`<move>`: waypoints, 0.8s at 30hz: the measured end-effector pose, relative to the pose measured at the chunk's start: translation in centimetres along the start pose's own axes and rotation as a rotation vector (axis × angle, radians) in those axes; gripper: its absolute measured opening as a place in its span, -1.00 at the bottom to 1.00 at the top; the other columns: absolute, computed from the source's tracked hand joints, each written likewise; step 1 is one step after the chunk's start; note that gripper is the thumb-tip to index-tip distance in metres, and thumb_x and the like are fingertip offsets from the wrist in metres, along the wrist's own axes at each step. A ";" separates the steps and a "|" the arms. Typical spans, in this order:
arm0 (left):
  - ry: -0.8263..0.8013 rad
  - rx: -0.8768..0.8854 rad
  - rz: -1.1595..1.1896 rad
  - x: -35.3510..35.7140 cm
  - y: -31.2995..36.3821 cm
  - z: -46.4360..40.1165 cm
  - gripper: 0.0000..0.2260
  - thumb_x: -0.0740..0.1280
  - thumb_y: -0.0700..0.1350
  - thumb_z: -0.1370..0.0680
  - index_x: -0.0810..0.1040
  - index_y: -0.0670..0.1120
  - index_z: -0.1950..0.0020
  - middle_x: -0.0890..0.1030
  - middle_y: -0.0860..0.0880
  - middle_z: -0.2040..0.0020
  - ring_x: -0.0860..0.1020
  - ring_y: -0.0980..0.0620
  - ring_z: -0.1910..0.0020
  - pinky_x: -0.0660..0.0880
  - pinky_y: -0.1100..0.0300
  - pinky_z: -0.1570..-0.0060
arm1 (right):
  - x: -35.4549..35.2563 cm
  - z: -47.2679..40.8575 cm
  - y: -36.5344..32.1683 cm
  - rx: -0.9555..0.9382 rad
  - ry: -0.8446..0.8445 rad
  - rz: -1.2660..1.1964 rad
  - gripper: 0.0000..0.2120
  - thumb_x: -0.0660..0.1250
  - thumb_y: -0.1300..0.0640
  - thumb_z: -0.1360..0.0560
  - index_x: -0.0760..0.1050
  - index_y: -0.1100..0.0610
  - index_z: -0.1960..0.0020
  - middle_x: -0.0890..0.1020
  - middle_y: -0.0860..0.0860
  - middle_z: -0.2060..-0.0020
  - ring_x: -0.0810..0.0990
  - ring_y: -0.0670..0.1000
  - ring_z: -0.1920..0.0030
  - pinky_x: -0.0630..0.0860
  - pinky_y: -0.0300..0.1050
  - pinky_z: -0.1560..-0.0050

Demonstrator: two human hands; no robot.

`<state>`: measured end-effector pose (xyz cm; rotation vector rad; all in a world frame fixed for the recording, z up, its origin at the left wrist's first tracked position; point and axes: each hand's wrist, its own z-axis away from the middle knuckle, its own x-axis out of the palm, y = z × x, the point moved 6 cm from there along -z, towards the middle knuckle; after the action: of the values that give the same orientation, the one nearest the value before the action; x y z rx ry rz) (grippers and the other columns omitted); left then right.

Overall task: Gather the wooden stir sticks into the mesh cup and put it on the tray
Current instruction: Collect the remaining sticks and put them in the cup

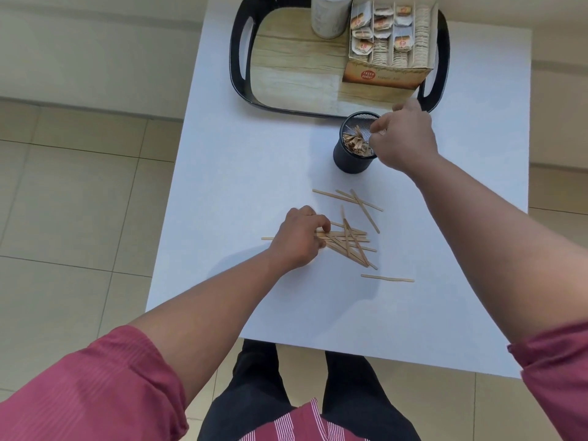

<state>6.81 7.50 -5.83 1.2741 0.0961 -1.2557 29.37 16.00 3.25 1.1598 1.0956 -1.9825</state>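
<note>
a white table stands over pale floor tiles, with a black-rimmed tray at its far edge carrying a tea bag box and a white bottle. the mesh cup sits on the table just near of the tray, already holding sticks. your right hand hovers at the cup's rim with fingers curled; whether it pinches a stick you cannot tell here. your left hand curls over the left end of the loose pile of stir sticks near the table's middle. square the pile's ends before lifting so it goes in as one bundle, and steady the cup. don't miss the lone stick nearer you, right of the pile.
</note>
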 end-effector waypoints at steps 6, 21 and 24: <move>-0.012 -0.011 0.005 0.2 -0.3 0.0 -0.77 0.50 -0.17 -0.48 0.63 0.00 -0.11 0.46 0.04 -0.03 0.31 0.01 -0.08 0.44 0.04 -0.13 | 1.0 -1.4 -1.3 -0.046 -0.194 0.339 -0.73 0.22 0.32 -0.50 0.60 0.20 -0.13 0.39 0.17 -0.28 0.42 0.29 -0.18 0.46 0.08 -0.06; -0.011 0.000 -0.008 0.0 -0.4 -0.2 -0.78 0.51 -0.14 -0.48 0.63 0.02 -0.10 0.43 0.07 0.00 0.27 0.04 -0.04 0.40 0.11 -0.09 | -0.1 -2.1 -2.8 -0.105 -0.134 0.352 -0.91 0.25 0.35 -0.41 0.44 0.23 0.26 0.44 0.11 0.32 0.39 0.09 0.37 0.29 -0.16 0.41; -0.010 -0.001 -0.004 -0.1 -0.4 -0.2 -0.78 0.51 -0.15 -0.48 0.63 0.01 -0.10 0.43 0.07 0.00 0.27 0.04 -0.05 0.40 0.11 -0.10 | -1.2 -1.5 -2.9 -0.093 -0.038 0.368 -0.93 0.29 0.31 -0.38 0.52 0.19 0.18 0.49 0.08 0.25 0.47 0.18 0.27 0.39 -0.09 0.30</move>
<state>6.57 7.76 -6.11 1.2676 0.0925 -1.2651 28.17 18.87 4.89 1.1736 0.8725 -1.6465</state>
